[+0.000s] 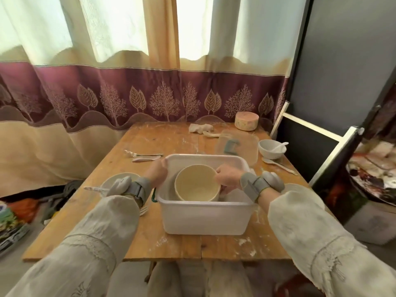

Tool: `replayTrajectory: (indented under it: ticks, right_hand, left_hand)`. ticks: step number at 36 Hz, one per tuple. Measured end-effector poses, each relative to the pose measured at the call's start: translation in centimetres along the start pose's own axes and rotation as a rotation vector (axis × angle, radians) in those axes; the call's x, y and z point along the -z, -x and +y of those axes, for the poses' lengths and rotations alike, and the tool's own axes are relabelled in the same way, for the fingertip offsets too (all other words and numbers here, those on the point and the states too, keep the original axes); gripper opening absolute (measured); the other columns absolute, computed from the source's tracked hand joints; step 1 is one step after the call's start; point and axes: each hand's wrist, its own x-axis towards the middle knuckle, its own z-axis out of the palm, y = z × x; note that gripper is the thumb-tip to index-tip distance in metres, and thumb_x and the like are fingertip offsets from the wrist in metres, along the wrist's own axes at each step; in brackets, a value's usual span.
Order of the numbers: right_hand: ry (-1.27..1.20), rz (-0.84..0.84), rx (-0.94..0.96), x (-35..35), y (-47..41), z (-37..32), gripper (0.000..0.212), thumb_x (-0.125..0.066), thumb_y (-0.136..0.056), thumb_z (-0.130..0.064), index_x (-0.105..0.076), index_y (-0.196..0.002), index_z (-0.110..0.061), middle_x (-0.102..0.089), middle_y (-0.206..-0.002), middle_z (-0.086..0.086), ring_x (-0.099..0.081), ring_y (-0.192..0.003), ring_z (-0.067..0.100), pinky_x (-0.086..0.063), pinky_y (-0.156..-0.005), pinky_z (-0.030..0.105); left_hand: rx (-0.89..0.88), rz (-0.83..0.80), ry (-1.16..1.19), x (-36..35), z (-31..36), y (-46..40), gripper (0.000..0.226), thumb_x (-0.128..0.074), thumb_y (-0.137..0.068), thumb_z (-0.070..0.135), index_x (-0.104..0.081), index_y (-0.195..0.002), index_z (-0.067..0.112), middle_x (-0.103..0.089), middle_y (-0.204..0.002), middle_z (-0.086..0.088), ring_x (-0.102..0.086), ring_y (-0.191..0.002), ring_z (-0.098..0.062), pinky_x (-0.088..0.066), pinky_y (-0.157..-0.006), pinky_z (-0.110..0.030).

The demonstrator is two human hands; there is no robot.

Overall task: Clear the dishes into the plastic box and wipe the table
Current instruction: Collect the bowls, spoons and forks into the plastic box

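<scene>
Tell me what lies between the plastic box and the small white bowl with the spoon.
In the head view, the clear lid lies flat on the table between the plastic box and the small white bowl.

A curtain [120, 61] fills the upper left and centre of the frame, cream above, with a maroon band of trees and leaves lower down. A dark panel [342, 61] with a pale frame stands at the upper right. At the left edge, colourful printed items [10, 219] lie on the floor. At the right edge sits a blurred, cluttered heap [377, 168].
</scene>
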Motion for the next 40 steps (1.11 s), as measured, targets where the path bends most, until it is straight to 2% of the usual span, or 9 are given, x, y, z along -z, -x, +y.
replayTrajectory:
  ticks: [2, 11, 15, 19, 22, 24, 29, 33, 40]
  right_hand:
    - [0.041, -0.015, -0.016, -0.9, -0.5, 0.4, 0.027, -0.049, -0.086, 0.006, -0.059, -0.111, 0.009, -0.061, -0.076, 0.011, -0.061, -0.065, 0.023, -0.058, -0.076, 0.040]
    - [0.104, -0.071, -0.027, -1.6, -0.7, -0.2, 0.028, -0.039, -0.095, -0.002, -0.053, -0.120, 0.000, -0.059, -0.099, 0.014, -0.063, -0.073, 0.023, -0.054, -0.046, 0.025]
    - [0.151, -0.112, -0.031, -1.6, -0.7, -0.2, 0.030, -0.040, -0.095, -0.002, -0.052, -0.122, 0.001, -0.061, -0.109, 0.019, -0.065, -0.081, 0.027, -0.057, -0.056, 0.031]
    - [0.269, -0.070, 0.013, -1.2, -0.3, -0.4, 0.028, -0.048, -0.091, -0.003, -0.055, -0.115, 0.009, -0.058, -0.070, 0.009, -0.057, -0.048, 0.014, -0.053, -0.050, 0.025]
    - [0.303, -0.070, 0.014, -1.1, -0.4, -0.6, 0.028, -0.050, -0.092, -0.006, -0.057, -0.113, 0.010, -0.061, -0.070, 0.008, -0.061, -0.054, 0.017, -0.055, -0.058, 0.025]
    - [0.316, -0.079, 0.006, -1.0, -0.5, -0.8, 0.031, -0.048, -0.095, -0.013, -0.059, -0.114, 0.008, -0.068, -0.091, 0.015, -0.068, -0.077, 0.028, -0.058, -0.075, 0.032]
    - [0.417, 0.216, 0.160, -1.4, -1.1, -2.4, 0.023, -0.042, -0.097, -0.022, -0.056, -0.084, -0.008, -0.055, -0.084, 0.009, -0.052, -0.078, 0.023, -0.042, -0.060, 0.025]
    - [0.321, 0.382, 0.303, -2.7, -1.5, -4.4, 0.027, -0.038, -0.096, -0.023, -0.057, -0.082, -0.009, -0.055, -0.083, 0.009, -0.052, -0.080, 0.024, -0.039, -0.069, 0.030]
    - [0.388, 0.418, 0.525, -7.0, -1.3, -10.2, 0.026, -0.035, -0.097, -0.023, -0.054, -0.083, -0.012, -0.057, -0.090, 0.010, -0.050, -0.090, 0.025, -0.042, -0.093, 0.043]
  left_hand:
    - [-0.006, 0.018, 0.002, 0.0, 0.1, 0.0, 0.043, -0.022, -0.102, 0.008, -0.054, -0.112, -0.019, -0.054, -0.122, -0.033, -0.051, -0.116, -0.038, -0.034, -0.088, -0.032]
    - [-0.043, 0.058, -0.042, -0.4, -0.1, -0.5, 0.042, -0.023, -0.102, 0.008, -0.054, -0.113, -0.018, -0.053, -0.124, -0.033, -0.049, -0.117, -0.039, -0.034, -0.092, -0.034]
    - [-0.044, 0.073, -0.031, -0.3, -0.1, -0.4, 0.041, -0.023, -0.102, 0.008, -0.054, -0.110, -0.018, -0.054, -0.121, -0.033, -0.050, -0.114, -0.039, -0.035, -0.088, -0.034]
    - [-0.016, 0.095, 0.001, -0.3, -0.2, -0.4, 0.041, -0.023, -0.101, 0.010, -0.053, -0.107, -0.018, -0.054, -0.117, -0.033, -0.050, -0.110, -0.039, -0.037, -0.087, -0.035]
    - [0.004, 0.090, 0.038, -0.3, -0.3, -0.3, 0.041, -0.024, -0.101, 0.010, -0.053, -0.104, -0.018, -0.055, -0.114, -0.033, -0.051, -0.109, -0.040, -0.038, -0.087, -0.036]
    - [-0.012, 0.093, 0.041, -0.3, -0.5, -0.4, 0.041, -0.026, -0.101, 0.012, -0.057, -0.093, -0.015, -0.058, -0.105, -0.033, -0.053, -0.104, -0.042, -0.041, -0.084, -0.038]
    - [-0.046, 0.050, -0.071, 1.1, -1.7, -0.4, 0.045, -0.033, -0.100, 0.019, -0.040, -0.056, 0.013, -0.045, -0.058, -0.006, -0.045, -0.069, -0.025, -0.032, -0.059, -0.028]
    - [-0.063, 0.069, -0.128, 3.9, -3.7, -0.5, 0.031, -0.040, -0.098, 0.018, -0.068, -0.092, 0.007, -0.069, -0.094, -0.018, -0.062, -0.091, -0.032, -0.047, -0.082, -0.034]
    - [0.194, 0.067, -0.397, 9.0, -9.2, -0.6, 0.037, -0.037, -0.099, 0.023, -0.050, -0.132, 0.012, -0.048, -0.139, -0.010, -0.042, -0.129, -0.032, -0.032, -0.108, -0.034]
